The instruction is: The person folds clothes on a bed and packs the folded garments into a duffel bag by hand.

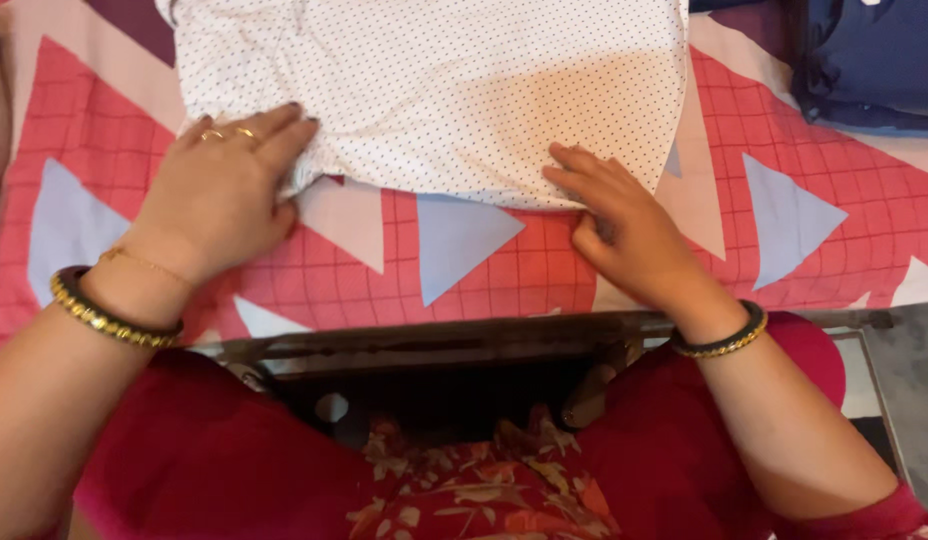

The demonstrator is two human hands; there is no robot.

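— White dotted cloth (pixel 444 90): where does it lie?
— Spread on the red patterned bedsheet (pixel 834 170), at its far middle.
— And the hands?
— The left hand (pixel 219 200) presses flat on the cloth's near left corner, fingers together. The right hand (pixel 624 225) rests at its near edge, fingers loosely spread, gripping nothing. A dark blue garment (pixel 874 60) sits right of the cloth.

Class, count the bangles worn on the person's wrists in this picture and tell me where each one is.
2. One gold-edged dark bangle circles the left wrist at lower left; the other bangle circles the right wrist at lower right. None seem hidden.
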